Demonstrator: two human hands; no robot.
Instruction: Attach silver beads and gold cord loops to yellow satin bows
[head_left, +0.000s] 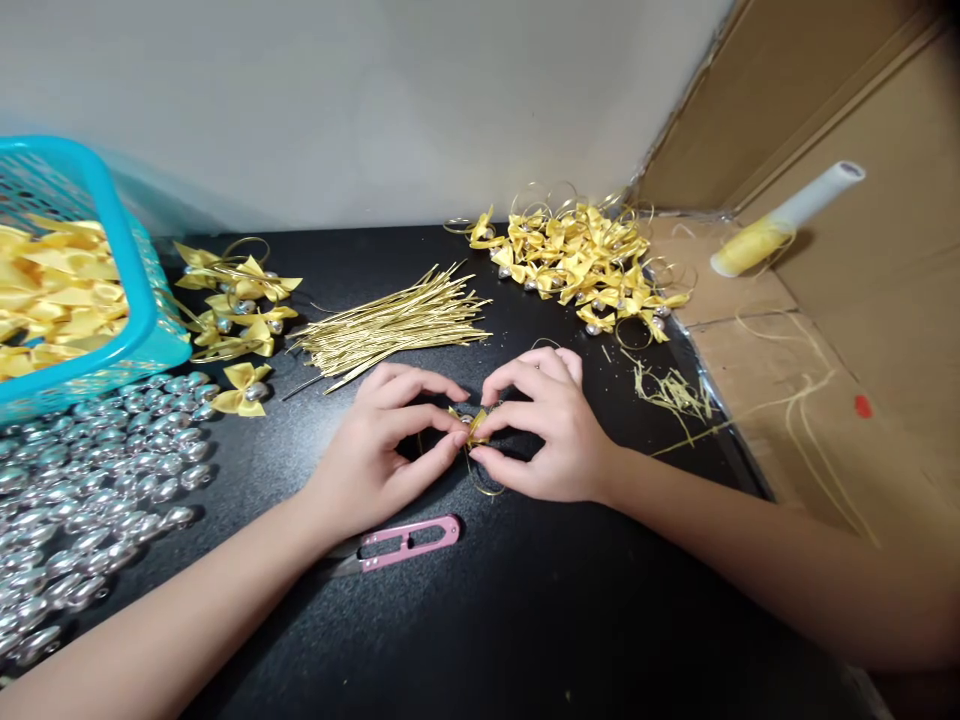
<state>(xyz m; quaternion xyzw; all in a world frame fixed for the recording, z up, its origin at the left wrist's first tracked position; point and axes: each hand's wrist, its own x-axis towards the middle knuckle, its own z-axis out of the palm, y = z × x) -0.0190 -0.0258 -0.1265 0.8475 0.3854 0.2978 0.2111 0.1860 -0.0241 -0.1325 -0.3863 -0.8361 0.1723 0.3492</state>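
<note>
Between my two hands, at the middle of the black table, is a small yellow ribbon bow [477,428] with a loop of gold cord [487,488] hanging below it. My left hand [397,435] pinches the bow from the left with thumb and fingertips. From the right, my right hand [541,425] pinches its other side, fingers curled. Most of the bow is covered by the fingertips. Pink thread snips [409,543] lie just below my left hand, their blades partly under the wrist. Behind the hands lies a bundle of gold cords [397,325].
At left stand a turquoise basket [139,290] of yellow bows and many silver beads [90,500]. Bows with beads form a small group [244,305] and a large pile [570,255]. Cord scraps [671,390] and a thread tube [787,220] are at right, beside cardboard [840,330].
</note>
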